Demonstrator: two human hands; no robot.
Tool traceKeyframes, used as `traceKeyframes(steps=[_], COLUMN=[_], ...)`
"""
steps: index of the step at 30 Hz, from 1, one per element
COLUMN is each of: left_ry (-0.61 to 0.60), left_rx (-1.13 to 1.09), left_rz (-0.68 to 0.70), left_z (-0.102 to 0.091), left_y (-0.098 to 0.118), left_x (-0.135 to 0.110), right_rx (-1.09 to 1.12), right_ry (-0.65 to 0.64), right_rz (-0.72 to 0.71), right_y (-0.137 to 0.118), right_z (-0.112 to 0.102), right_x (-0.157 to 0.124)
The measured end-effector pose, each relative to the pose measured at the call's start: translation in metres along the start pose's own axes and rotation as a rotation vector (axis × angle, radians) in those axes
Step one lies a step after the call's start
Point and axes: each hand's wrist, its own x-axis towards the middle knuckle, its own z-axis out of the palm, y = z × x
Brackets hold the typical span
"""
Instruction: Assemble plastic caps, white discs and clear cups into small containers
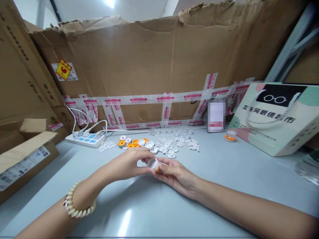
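Observation:
Above the grey table, both hands grip a small round container (153,163) with a clear upper part and an orange base. My left hand (136,162) pinches its clear side between thumb and fingers. On the orange end, my right hand (175,174) has its thumb and fingers closed. Just beyond the hands lie orange and white round caps (136,143). Next to them spreads a pile of white openwork plastic pieces (166,146). Clear plastic cups (171,130) stand in rows behind. Small white discs (107,146) lie to the left.
A white power strip (86,140) with plugged cables sits at the back left, near an open cardboard box (25,156). At right are a phone-like device (216,116), an orange-and-clear container (230,135) and a paper bag (271,122). A cardboard wall (139,66) closes off the back.

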Motion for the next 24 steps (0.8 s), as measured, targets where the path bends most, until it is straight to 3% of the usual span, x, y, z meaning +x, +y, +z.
traceKeyframes(steps=[6,13,18,24], left_ry=[0.006,0.049,0.012,-0.040], left_rx=[-0.034,0.061,0.128,0.222], left_rz=[0.006,0.005,-0.098,-0.188], left_z=[0.002,0.011,0.019,0.028], left_y=[-0.003,-0.003,-0.003,-0.011], left_x=[0.001,0.001,0.002,0.002], right_rx=[0.015,-0.047,-0.206,-0.676], right_ry=[0.005,0.108,0.203,0.346], right_rz=[0.004,0.062,0.071,-0.162], right_y=[0.001,0.000,-0.003,-0.017], right_z=[-0.001,-0.002,0.001,-0.006], right_x=[0.001,0.004,0.001,0.005])
